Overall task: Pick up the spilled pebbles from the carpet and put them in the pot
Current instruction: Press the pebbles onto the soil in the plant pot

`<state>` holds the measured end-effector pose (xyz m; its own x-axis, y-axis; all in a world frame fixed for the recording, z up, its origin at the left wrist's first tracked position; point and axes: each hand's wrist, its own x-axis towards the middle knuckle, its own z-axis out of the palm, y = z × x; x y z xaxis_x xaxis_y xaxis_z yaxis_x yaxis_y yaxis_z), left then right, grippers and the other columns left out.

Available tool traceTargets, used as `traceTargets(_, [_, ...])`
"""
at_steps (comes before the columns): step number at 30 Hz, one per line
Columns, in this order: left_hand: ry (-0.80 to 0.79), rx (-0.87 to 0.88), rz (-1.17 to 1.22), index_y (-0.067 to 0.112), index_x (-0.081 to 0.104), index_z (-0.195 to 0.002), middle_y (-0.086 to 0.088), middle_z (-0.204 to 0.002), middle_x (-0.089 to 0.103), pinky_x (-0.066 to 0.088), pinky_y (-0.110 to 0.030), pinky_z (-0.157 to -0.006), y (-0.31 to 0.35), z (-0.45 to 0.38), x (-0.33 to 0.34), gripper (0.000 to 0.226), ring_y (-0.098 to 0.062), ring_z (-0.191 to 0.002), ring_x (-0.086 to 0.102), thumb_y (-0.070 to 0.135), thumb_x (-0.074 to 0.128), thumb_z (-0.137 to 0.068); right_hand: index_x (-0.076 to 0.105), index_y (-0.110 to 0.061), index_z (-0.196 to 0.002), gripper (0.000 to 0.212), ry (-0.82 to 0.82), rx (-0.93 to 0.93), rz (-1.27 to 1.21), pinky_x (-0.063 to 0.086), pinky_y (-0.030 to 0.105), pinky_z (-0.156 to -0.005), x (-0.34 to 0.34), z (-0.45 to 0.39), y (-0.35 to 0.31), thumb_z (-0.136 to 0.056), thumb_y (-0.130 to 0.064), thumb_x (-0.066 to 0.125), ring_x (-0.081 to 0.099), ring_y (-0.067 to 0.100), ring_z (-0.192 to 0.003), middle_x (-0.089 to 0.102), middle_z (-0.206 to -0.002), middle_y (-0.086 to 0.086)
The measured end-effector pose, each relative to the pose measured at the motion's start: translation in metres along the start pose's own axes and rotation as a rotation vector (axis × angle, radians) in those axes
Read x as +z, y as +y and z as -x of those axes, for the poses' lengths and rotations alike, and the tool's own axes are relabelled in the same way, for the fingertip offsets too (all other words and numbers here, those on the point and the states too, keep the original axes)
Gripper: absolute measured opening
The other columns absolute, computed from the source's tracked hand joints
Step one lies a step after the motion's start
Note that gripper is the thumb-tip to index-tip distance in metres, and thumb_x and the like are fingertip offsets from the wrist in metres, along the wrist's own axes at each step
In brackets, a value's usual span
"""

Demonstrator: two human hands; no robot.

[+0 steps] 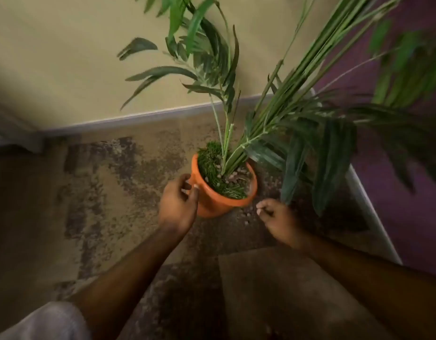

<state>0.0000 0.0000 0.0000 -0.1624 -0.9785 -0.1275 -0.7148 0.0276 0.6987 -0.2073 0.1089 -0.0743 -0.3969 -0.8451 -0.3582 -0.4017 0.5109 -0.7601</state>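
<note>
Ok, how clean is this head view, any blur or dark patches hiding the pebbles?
Head view: dim, warm light; the leaves at right are motion-smeared. Wide-angle bend curves the baseboard. The spilled pebbles beside the orange pot sit in shadow, small and soft. Both the left hand and right hand are slightly blurred.

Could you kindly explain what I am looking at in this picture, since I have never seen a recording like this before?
There is no machine here. The one picture comes from a wide-angle camera worn on a person's head, looking down at their own two bare arms. The left hand is curled beside the orange pot, at its rim. The right hand hovers low over the patterned carpet, fingers loosely bent. Whether either holds anything is too blurred to tell. The pot holds a tall green plant, with some pebbles already inside. A few spilled pebbles lie on the carpet between pot and right hand. Behind is a yellowish wall.
</note>
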Motion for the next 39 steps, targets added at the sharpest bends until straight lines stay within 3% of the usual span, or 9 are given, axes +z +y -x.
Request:
traceTargets(3, [0.077,0.047,-0.011,0.013,0.055,-0.131,-0.001,-0.103,0.058,0.046,-0.028,-0.077,-0.015,-0.020,0.011,0.043,-0.014,-0.085,0.057,0.035,0.052,-0.094,0.060,-0.007,-0.092,0.006,0.006,0.002,-0.090,0.043,0.033,-0.071,0.000,-0.028,0.000,-0.094,-0.009,0.054,0.051,0.019,-0.068,0.052,-0.068,-0.004])
traceTargets(5, [0.126,0.063,-0.005,0.013,0.055,-0.132,-0.004,-0.108,0.061,0.048,-0.031,-0.081,-0.022,-0.034,0.017,0.046,-0.019,-0.091,0.059,0.038,0.051,-0.094,0.058,-0.010,-0.088,0.012,0.043,0.043,-0.177,0.043,0.025,-0.054,0.001,-0.046,-0.006,-0.097,-0.013,0.051,0.048,0.016,-0.056,0.053,-0.066,0.002])
traceTargets(11, [0.053,0.037,0.005,0.012,0.049,-0.138,-0.009,-0.115,0.065,0.050,-0.037,-0.090,-0.020,-0.054,0.029,0.059,-0.027,-0.102,0.061,0.049,0.050,-0.092,0.049,-0.008,-0.127,0.034,0.021,0.201,-0.222,0.037,0.019,-0.033,0.015,-0.073,0.000,-0.099,-0.025,0.046,0.054,0.011,-0.040,0.057,-0.074,0.003])
traceTargets(14, [0.029,-0.006,0.080,0.012,0.051,-0.135,0.008,-0.092,0.061,0.044,-0.028,-0.079,-0.011,-0.043,0.032,0.055,-0.026,-0.099,0.062,0.044,0.055,-0.091,0.044,-0.004,-0.134,0.038,0.020,0.274,-0.299,0.035,0.018,-0.030,0.021,-0.076,-0.003,-0.099,-0.019,0.042,0.051,0.011,-0.032,0.057,-0.071,0.008])
traceTargets(17, [-0.008,0.010,0.123,0.021,0.058,-0.125,0.012,-0.078,0.058,0.047,-0.027,-0.072,-0.010,-0.037,0.032,0.039,-0.020,-0.086,0.064,0.038,0.060,-0.089,0.045,-0.002,-0.133,0.036,-0.018,0.363,-0.481,0.037,0.020,-0.033,0.024,-0.074,-0.007,-0.100,-0.015,0.039,0.050,0.017,-0.038,0.057,-0.070,0.013])
traceTargets(24, [-0.093,-0.132,0.418,0.021,0.062,-0.123,0.002,-0.094,0.070,0.056,-0.043,-0.085,-0.021,-0.058,0.031,0.034,-0.020,-0.088,0.067,0.023,0.062,-0.089,0.053,-0.007,-0.117,0.020,-0.171,0.402,-0.688,0.049,0.027,-0.042,0.017,-0.069,-0.016,-0.100,-0.014,0.045,0.054,0.019,-0.053,0.059,-0.080,0.013])
traceTargets(32, [-0.171,-0.330,0.705,0.016,0.061,-0.128,-0.010,-0.114,0.070,0.056,-0.035,-0.081,-0.038,-0.073,0.020,0.040,-0.026,-0.100,0.067,0.006,0.060,-0.090,0.054,-0.010,-0.122,0.024,-0.181,0.397,-0.707,0.055,0.031,-0.050,0.024,-0.062,-0.021,-0.101,-0.015,0.044,0.062,0.021,-0.057,0.063,-0.084,0.013])
traceTargets(35, [-0.198,-0.322,0.737,0.016,0.061,-0.127,-0.008,-0.111,0.071,0.055,-0.030,-0.072,-0.043,-0.072,0.013,0.038,-0.023,-0.096,0.068,0.003,0.056,-0.092,0.054,-0.009,-0.121,0.023,-0.164,0.389,-0.698,0.055,0.032,-0.051,0.029,-0.059,-0.025,-0.101,-0.015,0.044,0.063,0.023,-0.059,0.062,-0.083,0.015])
traceTargets(39, [-0.202,-0.342,0.767,0.016,0.064,-0.123,-0.010,-0.106,0.072,0.057,-0.036,-0.078,-0.053,-0.072,0.007,0.035,-0.023,-0.089,0.067,0.001,0.055,-0.092,0.054,-0.010,-0.117,0.020,-0.136,0.375,-0.676,0.056,0.036,-0.054,0.038,-0.053,-0.034,-0.101,-0.012,0.041,0.062,0.025,-0.063,0.062,-0.083,0.016])
